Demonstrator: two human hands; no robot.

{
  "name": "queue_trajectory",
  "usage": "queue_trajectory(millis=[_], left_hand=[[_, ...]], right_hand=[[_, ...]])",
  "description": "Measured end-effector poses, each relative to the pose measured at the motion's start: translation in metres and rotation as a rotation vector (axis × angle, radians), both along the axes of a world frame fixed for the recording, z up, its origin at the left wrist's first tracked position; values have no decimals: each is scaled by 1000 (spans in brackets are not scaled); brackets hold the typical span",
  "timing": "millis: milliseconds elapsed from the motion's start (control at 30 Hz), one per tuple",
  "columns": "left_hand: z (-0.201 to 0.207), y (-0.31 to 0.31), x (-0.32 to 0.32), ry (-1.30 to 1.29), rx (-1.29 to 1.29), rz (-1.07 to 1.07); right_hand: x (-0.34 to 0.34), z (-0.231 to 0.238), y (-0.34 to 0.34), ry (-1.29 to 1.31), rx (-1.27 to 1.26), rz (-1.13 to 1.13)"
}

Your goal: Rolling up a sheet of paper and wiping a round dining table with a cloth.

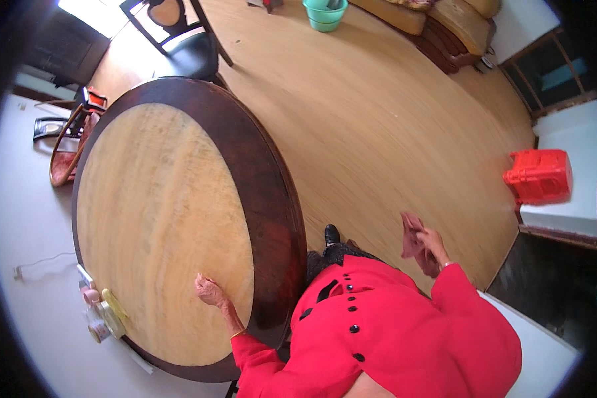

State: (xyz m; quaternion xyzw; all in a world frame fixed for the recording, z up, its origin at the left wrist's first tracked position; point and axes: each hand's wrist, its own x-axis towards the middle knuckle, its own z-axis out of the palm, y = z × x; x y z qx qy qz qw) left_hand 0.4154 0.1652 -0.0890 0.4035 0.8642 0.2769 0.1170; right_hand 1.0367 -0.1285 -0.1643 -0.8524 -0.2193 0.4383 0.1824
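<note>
My right hand (pixel 433 247) is closed around a dusty pink cloth (pixel 412 240), held off to my right above the wooden floor, with part of it hanging below the fingers. Over the near part of the round table (pixel 159 219) is my left hand (pixel 211 292), its fingers curled in. Whether anything small lies inside those fingers I cannot make out, nor whether the hand touches the tabletop. The table has a pale marbled centre and a dark brown rim.
Jars (pixel 111 320) and a pink cup (pixel 91 296) stand at the table's left edge, by the wall. A dark chair (pixel 189 56) is at its far side. Farther off are a green basin (pixel 325 16), a sofa (pixel 454 30) and red plastic stools (pixel 540 176).
</note>
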Motion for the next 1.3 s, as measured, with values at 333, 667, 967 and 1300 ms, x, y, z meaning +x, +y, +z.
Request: queue_trajectory(millis=[333,667,967,1300], left_hand=[[-10,10,6,92,88,338],[-45,114,122,256,188,-151],[99,319,506,-1415,-372,-714],[102,425,505,-1439,183,-276]], right_hand=[[-2,24,51,105,-197,103],[114,49,322,-61,74,414],[60,193,566,688,666,235],[175,170,673,667,354,358]])
